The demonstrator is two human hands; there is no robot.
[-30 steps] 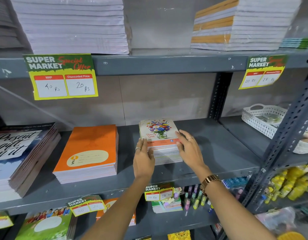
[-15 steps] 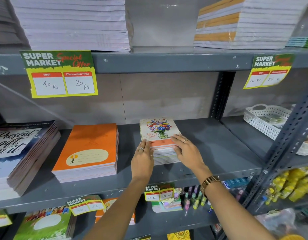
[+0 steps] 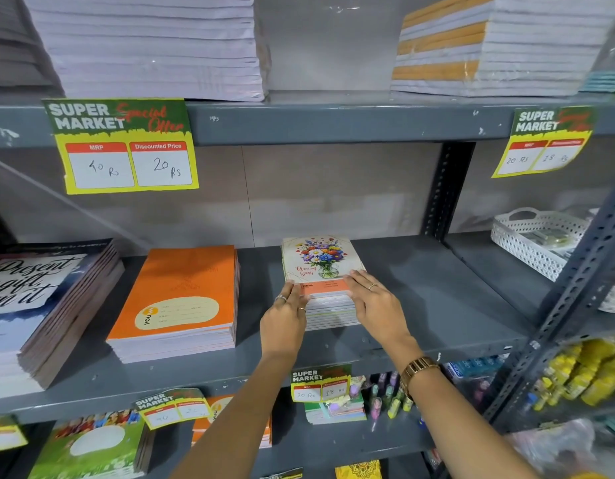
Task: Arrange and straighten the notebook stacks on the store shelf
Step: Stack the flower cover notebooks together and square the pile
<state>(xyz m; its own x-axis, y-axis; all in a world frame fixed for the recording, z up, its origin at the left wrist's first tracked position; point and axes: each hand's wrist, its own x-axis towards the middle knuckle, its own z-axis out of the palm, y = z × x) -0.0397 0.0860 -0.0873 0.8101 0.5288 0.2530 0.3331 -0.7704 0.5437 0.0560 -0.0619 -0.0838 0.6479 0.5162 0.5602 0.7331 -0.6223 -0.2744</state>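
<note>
just changed: a second ago both hands were cupping the sides of the floral notebook stack (image 3: 321,271); now they've slid down to its front corners, and the pile looks squarer than it did
left hand (image 3: 285,319): flat against the near-left corner, fingers together and stretched forward, tips resting on the top cover's edge. pressing, not gripping
right hand (image 3: 376,302): same deal on the near-right corner, fingers together and laid over the cover, palm down against the front edge of the pages
where the stack sits: middle shelf (image 3: 437,305), roughly centre, a bit back from the front lip, well apart from anything on its right
what it means: I'd say this pile is basically tidied, this is the last tap to get the front edges flush
neighbours: orange notebook stack (image 3: 181,299) just to the left with a clear gap between, lying slightly angled, so probably the next job. further left the dark "Present" notebooks (image 3: 50,305) are fanned out and stepped, messiest of the lot
around: white perforated basket (image 3: 537,236) off to the right on the next bay, yellow price tags (image 3: 126,146) hanging off the upper shelf edge, big paper reams above
in the way: honestly nothing much. bare shelf on both sides of the hands, and the shelf above leaves plenty of headroom for the arms
</note>
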